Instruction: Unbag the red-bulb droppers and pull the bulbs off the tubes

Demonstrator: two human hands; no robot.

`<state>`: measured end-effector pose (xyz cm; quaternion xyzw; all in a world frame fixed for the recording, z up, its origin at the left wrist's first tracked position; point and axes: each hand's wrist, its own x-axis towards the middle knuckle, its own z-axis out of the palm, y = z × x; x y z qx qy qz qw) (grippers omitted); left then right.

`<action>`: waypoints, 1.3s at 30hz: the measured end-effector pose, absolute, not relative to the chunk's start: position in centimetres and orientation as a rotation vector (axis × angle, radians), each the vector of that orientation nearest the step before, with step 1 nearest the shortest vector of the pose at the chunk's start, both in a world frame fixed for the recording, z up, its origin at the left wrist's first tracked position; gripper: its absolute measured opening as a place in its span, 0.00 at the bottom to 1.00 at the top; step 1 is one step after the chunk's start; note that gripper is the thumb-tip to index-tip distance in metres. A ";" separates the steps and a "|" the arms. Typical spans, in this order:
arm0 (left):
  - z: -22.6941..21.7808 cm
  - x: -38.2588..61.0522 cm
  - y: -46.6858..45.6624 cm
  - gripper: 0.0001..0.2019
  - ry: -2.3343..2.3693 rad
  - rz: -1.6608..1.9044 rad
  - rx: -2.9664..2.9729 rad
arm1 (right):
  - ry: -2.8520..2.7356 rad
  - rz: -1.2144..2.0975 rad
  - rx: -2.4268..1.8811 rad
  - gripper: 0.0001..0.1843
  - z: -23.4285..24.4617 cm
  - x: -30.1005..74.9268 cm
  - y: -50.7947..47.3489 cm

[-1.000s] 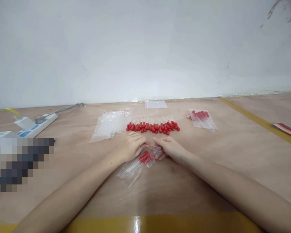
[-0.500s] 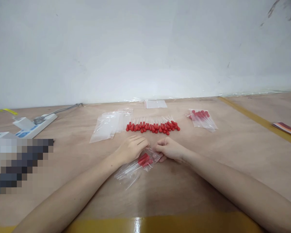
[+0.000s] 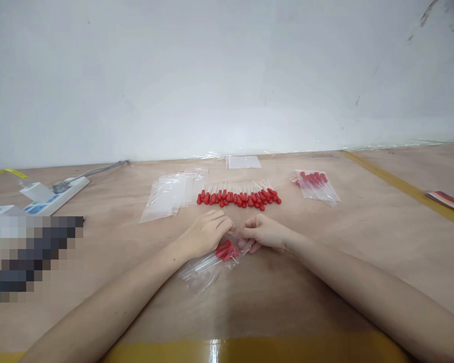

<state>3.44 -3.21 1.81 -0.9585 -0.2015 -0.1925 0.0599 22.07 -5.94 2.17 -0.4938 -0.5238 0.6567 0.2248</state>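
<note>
A clear zip-lock bag lies slanted on the table between my hands, with several red-bulbed droppers inside, their pale stems pointing down and left. My left hand is closed on the bag's upper edge, its fingertips partly hidden. Opposite it, my right hand pinches the same edge between thumb and fingers. Just beyond my hands, a row of loose droppers lies with red bulbs toward me and clear stems toward the wall.
Flat clear bags overlap at left of the row. A filled bag of droppers lies at right, a small white bag stack near the wall. A power strip sits far left, a striped printed item far right.
My hands stay on the bag with only slight finger movement. The bag's lower part has settled a little; the other things have not moved.
</note>
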 end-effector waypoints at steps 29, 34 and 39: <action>4.5 2.6 -5.6 0.20 -0.996 -0.453 -3.296 | -1.574 1.674 -1.387 0.08 2.2 22.4 -5.9; 2.7 1.0 -7.6 0.39 -1.186 -0.419 -3.299 | -1.869 1.679 -1.341 0.16 2.3 23.7 -5.4; 1.2 0.6 -6.7 0.32 -1.243 -0.656 -3.268 | -2.011 1.646 -1.180 0.22 2.1 24.6 -5.3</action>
